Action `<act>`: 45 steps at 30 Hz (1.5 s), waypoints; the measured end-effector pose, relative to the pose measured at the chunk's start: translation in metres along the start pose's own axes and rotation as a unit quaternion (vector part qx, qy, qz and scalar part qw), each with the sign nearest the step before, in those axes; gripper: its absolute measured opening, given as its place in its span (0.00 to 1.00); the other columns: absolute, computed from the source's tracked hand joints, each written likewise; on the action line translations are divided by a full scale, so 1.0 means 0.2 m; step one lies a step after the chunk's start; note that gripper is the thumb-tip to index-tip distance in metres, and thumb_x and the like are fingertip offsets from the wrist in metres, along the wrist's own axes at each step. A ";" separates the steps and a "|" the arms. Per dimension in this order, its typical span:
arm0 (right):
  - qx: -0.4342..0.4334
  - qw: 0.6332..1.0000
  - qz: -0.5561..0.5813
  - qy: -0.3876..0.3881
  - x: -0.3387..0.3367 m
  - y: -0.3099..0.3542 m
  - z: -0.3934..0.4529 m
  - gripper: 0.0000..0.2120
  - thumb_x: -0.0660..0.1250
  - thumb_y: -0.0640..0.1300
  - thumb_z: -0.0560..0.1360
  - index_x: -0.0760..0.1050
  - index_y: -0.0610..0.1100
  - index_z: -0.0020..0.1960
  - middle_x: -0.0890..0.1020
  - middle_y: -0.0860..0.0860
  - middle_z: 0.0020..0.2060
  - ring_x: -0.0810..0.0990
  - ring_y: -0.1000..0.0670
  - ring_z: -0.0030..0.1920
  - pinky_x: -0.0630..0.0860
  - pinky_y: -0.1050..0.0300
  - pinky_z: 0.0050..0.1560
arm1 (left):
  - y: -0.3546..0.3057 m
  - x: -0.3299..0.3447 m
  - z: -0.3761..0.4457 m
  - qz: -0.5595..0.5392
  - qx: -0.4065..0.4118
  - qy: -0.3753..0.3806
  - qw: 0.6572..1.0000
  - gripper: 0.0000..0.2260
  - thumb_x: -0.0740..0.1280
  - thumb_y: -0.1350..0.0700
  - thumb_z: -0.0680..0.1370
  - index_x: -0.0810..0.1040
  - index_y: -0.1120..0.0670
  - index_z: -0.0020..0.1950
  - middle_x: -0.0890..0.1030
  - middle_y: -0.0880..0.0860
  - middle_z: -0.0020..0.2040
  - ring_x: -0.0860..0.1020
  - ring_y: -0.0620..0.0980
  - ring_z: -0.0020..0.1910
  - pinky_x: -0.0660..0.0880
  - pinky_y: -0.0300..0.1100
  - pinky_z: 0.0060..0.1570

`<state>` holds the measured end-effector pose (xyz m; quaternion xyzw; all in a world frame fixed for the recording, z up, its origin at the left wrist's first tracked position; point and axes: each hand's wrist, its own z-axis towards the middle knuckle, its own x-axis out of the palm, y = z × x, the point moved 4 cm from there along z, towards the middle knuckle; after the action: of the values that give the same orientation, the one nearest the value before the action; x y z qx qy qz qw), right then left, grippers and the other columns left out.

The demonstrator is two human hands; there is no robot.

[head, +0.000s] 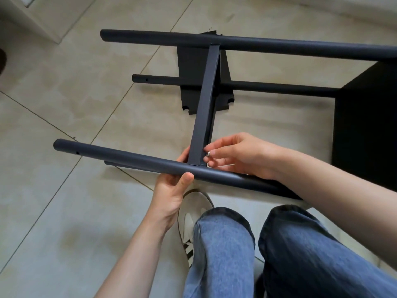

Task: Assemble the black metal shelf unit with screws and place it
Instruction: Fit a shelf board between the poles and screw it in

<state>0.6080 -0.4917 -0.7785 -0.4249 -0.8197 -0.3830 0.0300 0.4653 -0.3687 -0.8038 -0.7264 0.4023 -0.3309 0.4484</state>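
The black metal shelf unit lies on its side on the tiled floor. Its near round post (120, 157) runs left to right in front of me. My left hand (174, 188) grips this post from below, thumb on top, just left of where a flat shelf panel (204, 104) meets it edge-on. My right hand (238, 154) pinches a small silver screw (207, 154) against the panel's end beside that joint. A far post (257, 44) and a lower post (268, 87) run parallel behind. A large black shelf panel (369, 130) stands at the right.
My legs in blue jeans (223, 250) and a white shoe (193, 214) are at the bottom, close under the near post. Beige floor tiles (64, 100) spread to the left. A pale wall corner or cabinet base (43, 20) stands at the top left.
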 end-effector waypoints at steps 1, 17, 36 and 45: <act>0.002 1.000 0.003 0.001 0.00 0.00 0.01 0.05 0.68 0.32 0.76 0.80 0.38 0.50 0.86 0.41 0.42 0.85 0.49 0.40 0.83 0.58 0.47 | 0.00 0.00 0.00 -0.002 -0.002 -0.002 1.000 0.38 0.78 0.36 0.66 0.75 0.48 0.73 0.81 0.59 0.64 0.77 0.59 0.67 0.67 0.58 0.73; 0.003 1.000 -0.019 0.022 0.04 -0.04 0.07 0.04 0.70 0.37 0.76 0.83 0.43 0.45 0.86 0.45 0.42 0.84 0.53 0.38 0.81 0.58 0.50 | -0.02 -0.02 -0.10 0.032 0.047 -0.223 0.973 0.35 0.79 0.49 0.62 0.65 0.50 0.63 0.75 0.57 0.59 0.80 0.47 0.55 0.78 0.45 0.60; -0.012 0.999 0.003 0.029 0.02 -0.04 0.06 0.06 0.69 0.35 0.76 0.84 0.41 0.48 0.83 0.45 0.39 0.81 0.52 0.35 0.80 0.60 0.43 | -0.54 0.02 0.18 0.718 0.407 0.176 0.536 0.42 0.66 0.28 0.69 0.66 0.47 0.78 0.58 0.56 0.80 0.52 0.65 0.79 0.53 0.64 0.76; 0.001 1.000 -0.004 0.024 0.01 -0.04 0.06 0.03 0.69 0.34 0.76 0.80 0.39 0.46 0.83 0.46 0.36 0.81 0.53 0.33 0.79 0.62 0.36 | -0.53 0.05 0.29 0.701 0.387 0.299 0.519 0.39 0.59 0.24 0.72 0.74 0.54 0.67 0.61 0.54 0.80 0.51 0.56 0.81 0.49 0.57 0.79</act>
<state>0.6040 -0.4855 -0.7905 -0.4123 -0.8209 -0.3921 0.0484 0.5493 -0.3257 -0.7269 0.1779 0.7238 -0.2307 0.6255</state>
